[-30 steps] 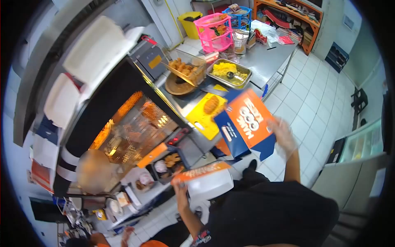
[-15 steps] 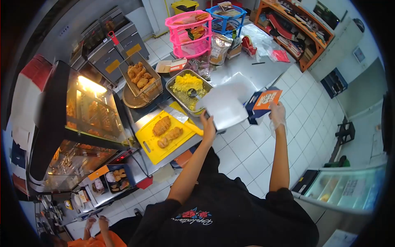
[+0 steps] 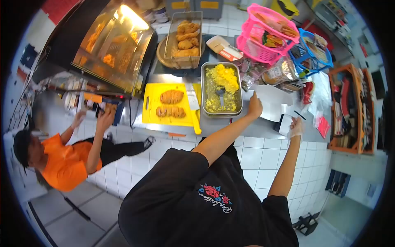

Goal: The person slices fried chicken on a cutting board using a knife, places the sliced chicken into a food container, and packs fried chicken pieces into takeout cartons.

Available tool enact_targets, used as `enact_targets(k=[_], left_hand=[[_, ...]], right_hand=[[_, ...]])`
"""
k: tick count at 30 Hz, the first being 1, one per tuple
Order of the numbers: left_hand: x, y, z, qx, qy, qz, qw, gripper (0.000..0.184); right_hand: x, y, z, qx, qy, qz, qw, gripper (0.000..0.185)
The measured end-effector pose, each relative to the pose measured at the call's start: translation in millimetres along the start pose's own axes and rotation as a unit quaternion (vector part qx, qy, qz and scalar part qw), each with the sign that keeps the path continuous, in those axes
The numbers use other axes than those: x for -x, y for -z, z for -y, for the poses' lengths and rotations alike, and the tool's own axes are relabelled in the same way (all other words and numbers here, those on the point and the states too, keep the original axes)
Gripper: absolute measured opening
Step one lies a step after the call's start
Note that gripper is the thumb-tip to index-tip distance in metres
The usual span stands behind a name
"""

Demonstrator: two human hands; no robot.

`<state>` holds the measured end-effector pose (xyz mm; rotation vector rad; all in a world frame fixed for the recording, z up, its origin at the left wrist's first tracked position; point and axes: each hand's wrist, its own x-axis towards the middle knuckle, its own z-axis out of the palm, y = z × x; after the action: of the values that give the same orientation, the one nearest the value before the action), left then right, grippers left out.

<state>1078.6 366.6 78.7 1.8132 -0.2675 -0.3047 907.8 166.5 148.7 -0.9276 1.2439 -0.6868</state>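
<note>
An unfolded cardboard box [image 3: 265,108] lies on the steel table, its white inner side facing up. My left hand [image 3: 255,106] is closed at the box's left edge, fingers partly hidden. My right hand [image 3: 295,127], in a clear plastic glove, pinches the box's dark right-hand flap. Just left of my left hand stands a metal tray [image 3: 204,108] of yellow crumbly food [image 3: 226,78] with a grey scoop [image 3: 221,94] in it. Farther left, a yellow cutting board [image 3: 150,117] bears two sliced fried chicken pieces [image 3: 171,97] and a yellow-handled knife [image 3: 195,117].
A wire fry basket [image 3: 168,45] of fried chicken sits behind the board. A lit glass warmer [image 3: 115,49] stands at left. Pink baskets [image 3: 257,39] and blue baskets [image 3: 314,51] line the back right. A co-worker in an orange shirt [image 3: 68,160] is at far left.
The box has come down from the air onto the table, with both hands moving over it. My view has turned, bringing the co-worker fully into sight.
</note>
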Motion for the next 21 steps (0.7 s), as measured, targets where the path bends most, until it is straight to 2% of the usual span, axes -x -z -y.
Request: enact_targets(k=[1,2,3,5,7,9,10,11,12,13,14,15,16,17,19,21], left_hand=[[8.1,4.5,-10.1,0.017,-0.013,-0.020,1.000,0.065],[15.4,7.0,-14.2,-0.039,-0.072,-0.051,0.995,0.067],[25.2,18.7,-32.0,-0.020,-0.070,-0.026,0.997,0.065],[63.3,64.7,-69.9,0.016,-0.068,0.028,0.997,0.062],[96.8,106.1,-55.2,0.080,-0.103,0.176,0.976,0.054],[132.5,169.9,-54.4,0.075,0.001,0.372,0.925,0.046],[154.5,198.5,-46.1,0.114,0.066,0.383,0.914,0.043],[177.0,224.4,-31.6,0.153,0.127,0.394,0.898,0.041],[202.2,249.1,-6.8,0.141,0.158,0.326,0.922,0.039],[226.8,272.0,25.4,0.126,0.186,0.259,0.939,0.037],[249.7,292.1,57.1,0.093,0.205,0.170,0.959,0.038],[268.7,312.8,81.5,0.058,0.223,0.082,0.970,0.039],[281.5,337.7,93.4,0.012,0.256,0.057,0.965,0.040],[293.4,361.8,103.9,-0.033,0.288,0.032,0.957,0.041],[311.7,394.5,125.5,-0.084,0.314,0.014,0.946,0.044],[317.7,431.4,152.7,-0.079,0.297,0.035,0.951,0.045]], right_hand=[[-0.9,-0.5,-2.6,0.008,0.006,0.017,1.000,0.034],[-1.1,-6.0,-1.3,0.012,0.015,0.038,0.999,0.035],[0.3,-16.4,4.2,0.012,0.027,0.061,0.998,0.037],[19.0,-18.3,18.3,0.042,-0.005,0.102,0.994,0.040],[23.7,-6.8,19.4,0.096,-0.056,0.125,0.986,0.038],[13.4,11.2,-3.4,0.284,0.038,0.172,0.942,0.036],[9.3,14.3,-12.4,0.372,0.088,0.192,0.904,0.036],[52.0,-3.6,-17.6,0.396,0.167,0.234,0.872,0.036],[128.3,-35.9,-18.7,0.414,0.246,0.270,0.834,0.036],[173.9,-59.2,-25.2,0.478,0.241,0.346,0.771,0.033],[206.9,-82.1,-44.3,0.494,0.172,0.455,0.720,0.029],[250.6,-109.7,-58.9,0.436,0.000,0.539,0.721,0.030],[289.6,-136.9,-80.7,0.471,-0.013,0.570,0.673,0.032],[315.1,-157.3,-111.4,0.447,0.007,0.623,0.642,0.037],[346.1,-186.2,-244.0,0.443,0.329,0.542,0.634,0.048],[413.2,-244.9,-216.0,0.535,0.297,0.470,0.636,0.061]])
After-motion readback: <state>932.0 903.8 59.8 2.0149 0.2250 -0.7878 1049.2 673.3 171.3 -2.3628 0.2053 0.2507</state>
